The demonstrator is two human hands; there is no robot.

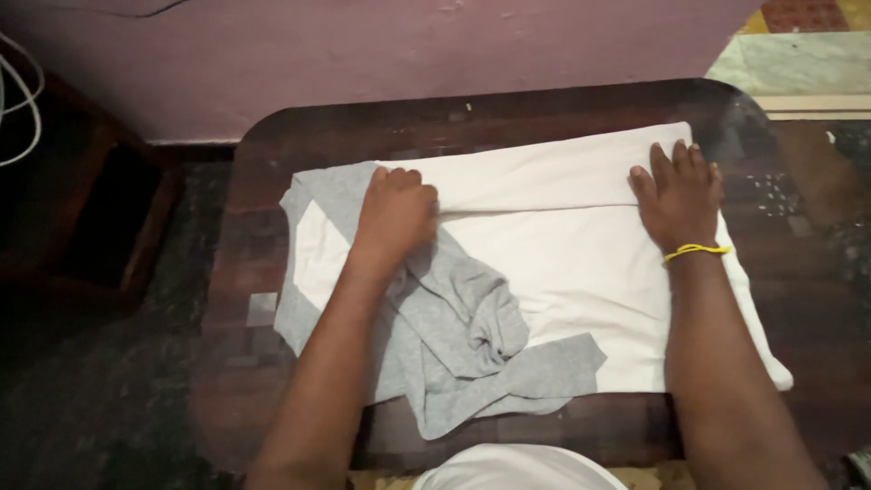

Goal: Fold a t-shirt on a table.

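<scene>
A dark wooden desk (272, 145) carries a white garment with grey sleeves (562, 299), spread flat across its middle. The left hand (396, 213), fingers curled, presses on the garment's folded edge by the grey sleeve (472, 336), which lies bunched below it. The right hand (679, 193) lies open and flat, palm down, on the white cloth; a yellow band (694, 250) circles its wrist.

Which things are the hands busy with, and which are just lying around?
Busy with:
- white cloth, with the left hand and right hand pressing on it
- grey garment, crumpled on it

Just lying around:
- dark wooden table underneath
- white cable, far left
- purple wall
</scene>
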